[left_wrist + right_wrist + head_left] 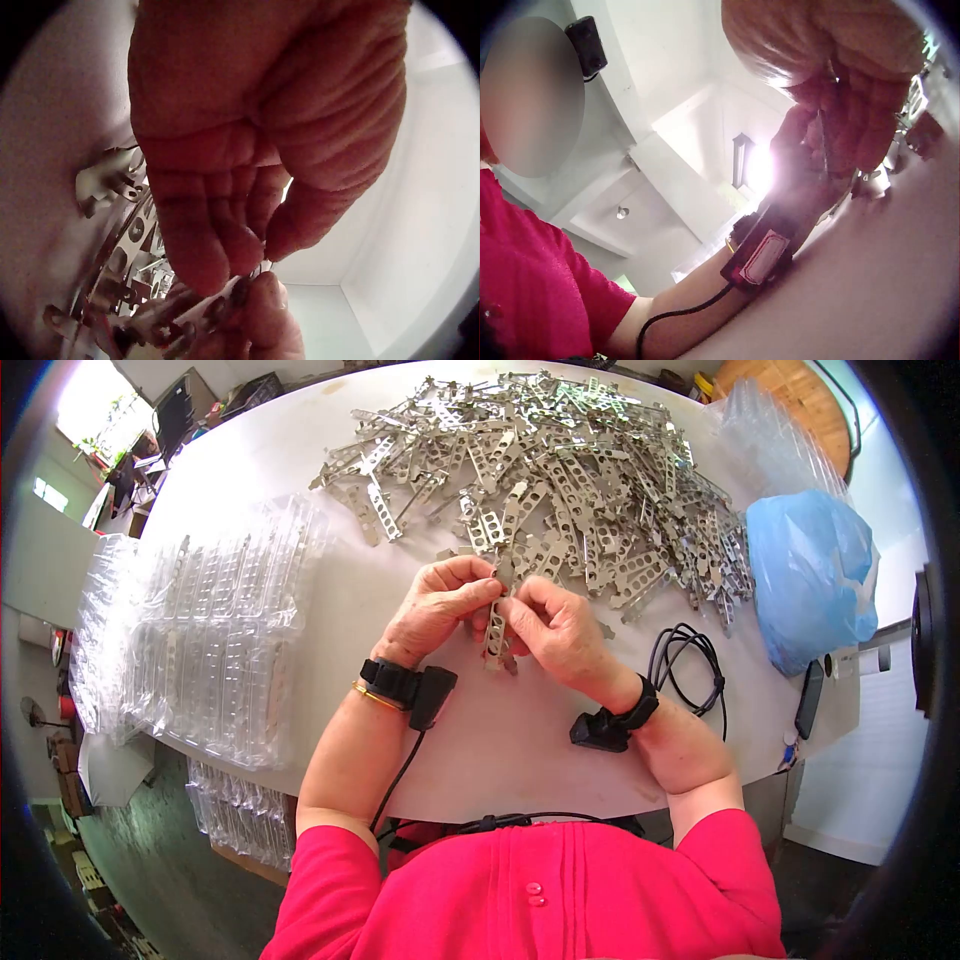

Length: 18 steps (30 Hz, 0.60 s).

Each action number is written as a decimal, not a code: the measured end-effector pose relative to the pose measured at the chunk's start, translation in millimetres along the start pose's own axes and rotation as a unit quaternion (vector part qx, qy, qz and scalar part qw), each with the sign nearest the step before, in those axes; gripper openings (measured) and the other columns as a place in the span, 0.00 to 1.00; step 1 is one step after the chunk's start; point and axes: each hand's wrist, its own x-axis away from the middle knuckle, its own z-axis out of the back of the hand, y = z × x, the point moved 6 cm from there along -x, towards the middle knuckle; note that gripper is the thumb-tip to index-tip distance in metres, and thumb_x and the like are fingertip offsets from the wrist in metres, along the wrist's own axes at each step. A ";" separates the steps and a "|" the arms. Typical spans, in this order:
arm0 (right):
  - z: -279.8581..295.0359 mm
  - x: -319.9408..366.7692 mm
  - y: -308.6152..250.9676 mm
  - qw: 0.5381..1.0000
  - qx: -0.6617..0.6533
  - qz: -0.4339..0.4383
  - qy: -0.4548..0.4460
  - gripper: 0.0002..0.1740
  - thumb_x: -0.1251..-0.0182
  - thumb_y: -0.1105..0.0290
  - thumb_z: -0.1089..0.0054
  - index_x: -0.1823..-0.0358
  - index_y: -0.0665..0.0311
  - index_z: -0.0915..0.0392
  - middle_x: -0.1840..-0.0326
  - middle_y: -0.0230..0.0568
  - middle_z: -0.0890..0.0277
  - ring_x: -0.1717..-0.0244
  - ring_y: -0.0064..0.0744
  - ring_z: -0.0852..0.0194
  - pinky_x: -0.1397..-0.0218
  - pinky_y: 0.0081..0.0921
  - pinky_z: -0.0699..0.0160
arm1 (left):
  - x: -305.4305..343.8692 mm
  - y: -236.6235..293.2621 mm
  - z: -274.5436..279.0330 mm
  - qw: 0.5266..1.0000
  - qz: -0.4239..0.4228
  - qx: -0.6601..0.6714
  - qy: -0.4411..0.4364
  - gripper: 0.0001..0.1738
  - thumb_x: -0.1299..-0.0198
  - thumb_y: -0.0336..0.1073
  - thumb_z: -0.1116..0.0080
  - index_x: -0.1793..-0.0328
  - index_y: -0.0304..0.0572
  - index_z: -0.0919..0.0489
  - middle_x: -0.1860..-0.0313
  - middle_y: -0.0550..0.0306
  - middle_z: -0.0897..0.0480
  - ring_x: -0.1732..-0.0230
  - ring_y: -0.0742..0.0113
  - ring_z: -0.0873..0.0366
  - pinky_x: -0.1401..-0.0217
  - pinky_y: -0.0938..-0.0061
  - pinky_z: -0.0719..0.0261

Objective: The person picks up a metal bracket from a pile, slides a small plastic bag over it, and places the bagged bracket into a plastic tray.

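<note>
Pinches a perforated metal strip (pixel 496 635) with the fingers (pixel 462 569) of left hand (pixel 437 607) and right hand (pixel 563 632), near a heap of similar strips (pixel 575 500) on the tabletop (pixel 560 770).

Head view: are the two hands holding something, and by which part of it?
A perforated metal strip: the left hand and right hand pinch it beyond its near end, which sticks out free; the exact contact is hidden.

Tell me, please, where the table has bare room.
Bare table shows between the plastic trays and left hand, and between both forearms. Metal strips crowd the far middle; a coiled cable and blue bag crowd the right.
</note>
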 end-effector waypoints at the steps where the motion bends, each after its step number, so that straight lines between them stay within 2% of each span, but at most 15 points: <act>1: 2.0 -0.5 0.0 0.999 0.026 -0.019 0.009 0.11 0.27 0.67 0.40 0.66 0.65 0.27 0.79 0.33 0.25 0.78 0.17 0.31 0.76 0.22 0.31 | 1.1 -0.5 -0.2 1.000 0.006 -0.004 -0.002 0.06 0.33 0.32 0.38 0.53 0.38 0.19 0.65 0.61 0.16 0.76 0.75 0.20 0.76 0.79 0.20; 2: 2.0 -1.0 -2.5 0.999 0.025 -0.020 0.007 0.11 0.27 0.67 0.40 0.66 0.65 0.27 0.79 0.33 0.25 0.78 0.17 0.31 0.76 0.22 0.31 | 2.1 -0.3 -0.9 1.000 0.007 -0.003 0.000 0.06 0.33 0.32 0.38 0.53 0.38 0.19 0.65 0.61 0.16 0.76 0.75 0.20 0.76 0.79 0.20; 4: 12.9 -1.5 -13.3 0.996 0.013 0.016 0.083 0.09 0.29 0.67 0.39 0.63 0.65 0.27 0.75 0.30 0.25 0.76 0.13 0.32 0.75 0.18 0.33 | 2.1 1.5 -3.8 1.000 0.007 -0.016 0.002 0.07 0.33 0.33 0.37 0.54 0.37 0.19 0.68 0.62 0.17 0.77 0.77 0.21 0.78 0.81 0.22; 11: 11.5 -1.7 -13.9 0.998 -0.021 0.041 0.047 0.07 0.28 0.70 0.40 0.58 0.65 0.26 0.71 0.25 0.27 0.73 0.09 0.33 0.73 0.13 0.34 | 2.6 3.3 -12.2 0.996 0.015 -0.080 -0.021 0.09 0.35 0.34 0.35 0.56 0.35 0.17 0.71 0.65 0.19 0.78 0.79 0.24 0.79 0.82 0.24; 18: 13.5 -1.6 -16.4 0.994 -0.089 0.031 0.055 0.06 0.27 0.70 0.42 0.59 0.64 0.28 0.71 0.27 0.26 0.78 0.12 0.31 0.78 0.14 0.31 | 4.4 1.7 -10.4 0.998 0.012 -0.057 0.004 0.12 0.36 0.37 0.33 0.54 0.37 0.15 0.72 0.64 0.16 0.77 0.79 0.23 0.75 0.82 0.26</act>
